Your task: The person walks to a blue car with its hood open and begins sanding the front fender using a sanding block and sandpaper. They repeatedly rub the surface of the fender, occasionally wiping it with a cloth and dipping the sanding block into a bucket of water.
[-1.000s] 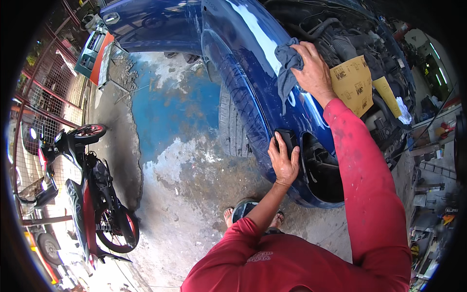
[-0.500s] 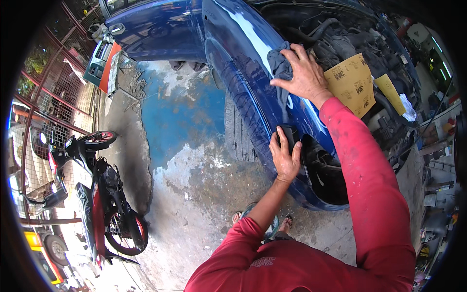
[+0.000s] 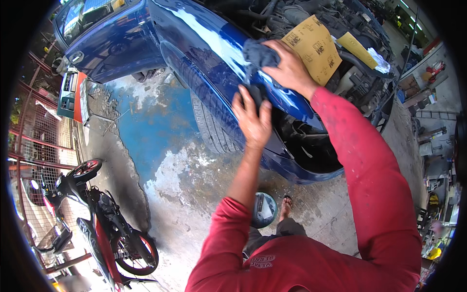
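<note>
A blue car fender (image 3: 202, 56) with glossy bright reflections lies under both hands. My right hand (image 3: 290, 70) is closed on a dark grey cloth (image 3: 260, 54), bunched against the fender's upper surface. Just below it, my left hand (image 3: 253, 124) grips a small black block (image 3: 256, 93) and presses it to the fender near the wheel arch. The fingers partly cover the block, so its underside is hidden. Near my right hand, a yellow-brown sheet of sandpaper (image 3: 314, 51) rests over the engine bay.
A second sandpaper strip (image 3: 357, 50) and crumpled white material (image 3: 379, 61) lie on the engine bay (image 3: 357, 80). The headlight opening (image 3: 311, 151) gapes at the fender's front. Below are a tire (image 3: 209, 124) and a round bucket (image 3: 264, 210). A motorcycle (image 3: 112, 228) stands left.
My left hand has slid the black block up the fender, closer to the cloth. My right hand stays on the cloth. The view has shifted, and the bucket by my feet shows more fully.
</note>
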`<state>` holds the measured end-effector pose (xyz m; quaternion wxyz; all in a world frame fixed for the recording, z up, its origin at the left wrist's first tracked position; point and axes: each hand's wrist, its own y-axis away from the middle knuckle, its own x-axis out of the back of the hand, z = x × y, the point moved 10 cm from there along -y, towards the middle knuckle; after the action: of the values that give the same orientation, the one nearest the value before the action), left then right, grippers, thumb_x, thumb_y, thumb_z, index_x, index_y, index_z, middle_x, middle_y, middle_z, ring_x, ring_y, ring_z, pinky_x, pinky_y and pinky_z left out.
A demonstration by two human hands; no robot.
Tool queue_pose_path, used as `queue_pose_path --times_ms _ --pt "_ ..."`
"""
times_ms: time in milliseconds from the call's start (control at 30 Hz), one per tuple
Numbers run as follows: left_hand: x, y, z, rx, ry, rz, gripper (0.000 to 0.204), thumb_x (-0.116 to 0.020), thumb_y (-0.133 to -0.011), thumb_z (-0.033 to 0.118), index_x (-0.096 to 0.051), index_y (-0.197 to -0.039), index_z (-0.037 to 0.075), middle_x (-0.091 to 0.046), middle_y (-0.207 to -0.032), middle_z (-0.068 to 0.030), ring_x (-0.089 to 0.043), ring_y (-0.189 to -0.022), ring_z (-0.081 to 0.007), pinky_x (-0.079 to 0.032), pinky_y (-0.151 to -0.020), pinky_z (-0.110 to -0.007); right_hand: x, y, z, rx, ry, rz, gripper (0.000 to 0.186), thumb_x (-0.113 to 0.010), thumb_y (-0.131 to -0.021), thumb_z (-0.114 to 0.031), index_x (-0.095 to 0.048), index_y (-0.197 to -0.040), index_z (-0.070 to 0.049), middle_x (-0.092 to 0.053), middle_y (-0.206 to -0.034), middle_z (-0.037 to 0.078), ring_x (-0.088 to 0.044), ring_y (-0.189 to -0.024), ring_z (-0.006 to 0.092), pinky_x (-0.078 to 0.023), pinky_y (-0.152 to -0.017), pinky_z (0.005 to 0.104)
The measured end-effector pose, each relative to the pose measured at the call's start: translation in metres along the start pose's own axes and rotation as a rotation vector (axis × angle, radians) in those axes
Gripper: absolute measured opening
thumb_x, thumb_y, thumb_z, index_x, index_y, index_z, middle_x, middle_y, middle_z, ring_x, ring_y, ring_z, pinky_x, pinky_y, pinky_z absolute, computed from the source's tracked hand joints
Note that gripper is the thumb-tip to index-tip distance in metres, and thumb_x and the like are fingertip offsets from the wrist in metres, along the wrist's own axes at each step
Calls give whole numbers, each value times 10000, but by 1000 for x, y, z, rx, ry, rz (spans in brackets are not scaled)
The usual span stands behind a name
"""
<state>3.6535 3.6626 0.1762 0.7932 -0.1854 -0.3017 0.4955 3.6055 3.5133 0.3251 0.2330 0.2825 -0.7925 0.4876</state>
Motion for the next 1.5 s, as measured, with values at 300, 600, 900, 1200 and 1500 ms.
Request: queue_pose_path --times_ms 300,600,900,1200,1500 --pt "-7 8 44 129 -164 79 861 -728 -1022 404 -351 -1707 43 -477 -1486 -390 -504 -1359 -532 -390 -1183 -564 32 67 54 -319 -354 238 499 -851 -916 -212 -661 -1342 -31 -763 -1175 198 -741 -1107 366 -571 -971 433" --pt "1 -47 -21 524 17 113 859 -633 -1049 527 -414 -1646 -50 -637 -1302 -375 -628 -1204 -515 -499 -1056 -513 45 107 69 -275 -239 299 596 -852 -822 -168 -642 -1373 -82 -685 -1289 197 -658 -1210 413 -516 -1057 506" --pt "-2 -53 -40 409 112 116 870 -638 -1052 528 -397 -1650 -55 -550 -1401 -354 -607 -1244 -500 -470 -1115 -479 24 95 92 -488 -231 241 617 -829 -839 -273 -635 -1399 -102 -697 -1311 205 -664 -1222 436 -533 -1033 518" --pt "-16 38 10 223 11 103 834 -728 -1010 400 -395 -1696 62 -495 -1495 -315 -484 -1412 -477 -366 -1232 -520 20 89 95 -470 -267 197 568 -849 -842 -194 -665 -1353 -30 -731 -1262 203 -702 -1185 373 -532 -1050 453" --pt "0 -4 8 417 -37 223 753 -671 -1038 495 -501 -1646 85 -472 -1523 -365 -492 -1365 -518 -400 -1184 -546 23 88 94 -396 -229 242 508 -846 -890 -217 -683 -1329 -20 -760 -1210 143 -720 -1119 294 -540 -1026 408"
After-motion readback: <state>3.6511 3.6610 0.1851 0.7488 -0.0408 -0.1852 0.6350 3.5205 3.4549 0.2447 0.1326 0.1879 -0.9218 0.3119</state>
